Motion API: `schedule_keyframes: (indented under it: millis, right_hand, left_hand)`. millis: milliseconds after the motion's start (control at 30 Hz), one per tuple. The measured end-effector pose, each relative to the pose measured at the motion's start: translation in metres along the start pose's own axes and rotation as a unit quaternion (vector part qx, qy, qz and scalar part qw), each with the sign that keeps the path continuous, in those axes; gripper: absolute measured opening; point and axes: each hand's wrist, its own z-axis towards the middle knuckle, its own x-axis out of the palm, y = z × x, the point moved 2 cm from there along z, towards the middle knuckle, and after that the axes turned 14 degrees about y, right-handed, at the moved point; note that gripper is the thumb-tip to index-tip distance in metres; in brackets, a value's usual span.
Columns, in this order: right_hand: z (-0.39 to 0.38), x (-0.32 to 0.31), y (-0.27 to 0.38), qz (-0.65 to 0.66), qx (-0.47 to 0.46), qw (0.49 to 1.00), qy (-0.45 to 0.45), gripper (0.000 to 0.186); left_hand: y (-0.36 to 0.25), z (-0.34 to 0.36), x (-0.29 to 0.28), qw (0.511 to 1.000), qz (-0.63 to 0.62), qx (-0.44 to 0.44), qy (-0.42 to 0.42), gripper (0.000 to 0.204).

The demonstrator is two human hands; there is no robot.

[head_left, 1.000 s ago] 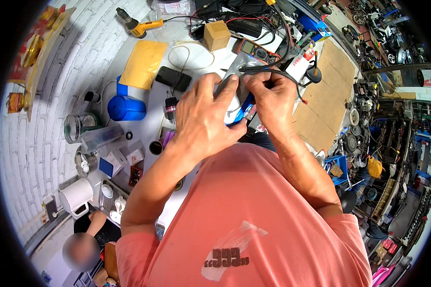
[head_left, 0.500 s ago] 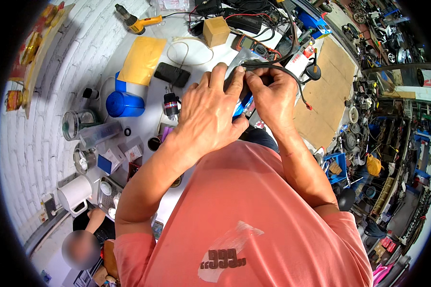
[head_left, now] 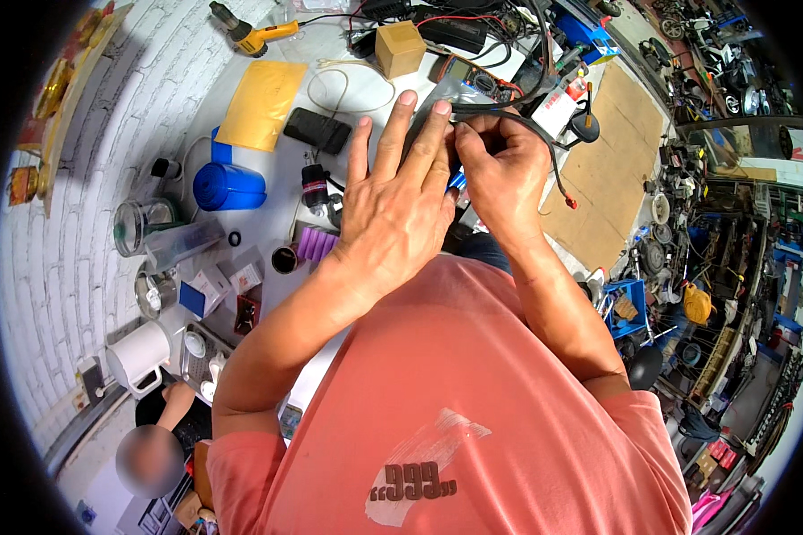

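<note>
Left hand (head_left: pixel 393 209): raised over the counter (head_left: pixel 268 178), back of the hand toward the camera, fingers spread and stretched upward; fingertips (head_left: pixel 439 109) rest on a clear plastic bag (head_left: pixel 446 94) and on the black cable (head_left: pixel 509 116). Whether its grip closes on anything cannot be told, since the palm side is hidden.
Right hand (head_left: pixel 501 174): just beside the left hand, touching it at the fingers; grip narrow, thumb and forefinger pinched on the black cable.
Black cable: held up between both hands, above the middle of the counter; it arcs from the fingertips to the right and drops past the right hand to a small red end (head_left: pixel 575 204).
Blue piece (head_left: pixel 456 181): a small bit of blue shows in the gap between the two hands; what it is cannot be told.
Near the left hand: a purple ribbed block (head_left: pixel 315 242) and a small dark cup (head_left: pixel 285 259) by the wrist, a dark bottle with a red band (head_left: pixel 314 185) a little farther up.
Left part of counter: blue roll (head_left: pixel 229 186), clear jar (head_left: pixel 138 225), white kettle (head_left: pixel 140 357).
Far part of counter: yellow envelope (head_left: pixel 260 105), flat black case (head_left: pixel 317 130), small cardboard box (head_left: pixel 400 48), yellow power tool (head_left: pixel 250 32), a tester with red and black leads (head_left: pixel 473 80).
Right of hands: brown cardboard sheet (head_left: pixel 611 169).
Lower left: another person (head_left: pixel 165 428) below counter level, well apart from the hands.
</note>
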Motion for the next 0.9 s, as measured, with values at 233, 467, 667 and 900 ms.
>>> schedule_keyframes:
  millis: [233,467,667,900]
  right_hand:
    - [0.001,-0.002,-0.006,0.008,-0.010,1.000,0.014,0.014]
    - [0.002,-0.003,-0.006,0.028,-0.013,0.999,0.034,0.013]
    - [0.003,-0.004,-0.006,0.026,-0.016,0.999,0.038,0.010]
    - [0.006,-0.006,-0.010,0.030,-0.029,0.997,0.059,0.010]
  left_hand:
    - [0.002,-0.022,0.012,0.997,-0.026,-0.017,-0.076,0.063]
    - [-0.003,-0.021,0.016,0.997,-0.011,0.004,-0.073,0.048]
    - [-0.006,-0.019,0.028,0.993,-0.041,0.031,-0.108,0.036]
    - [0.002,-0.029,0.022,0.990,-0.051,-0.014,-0.131,0.051]
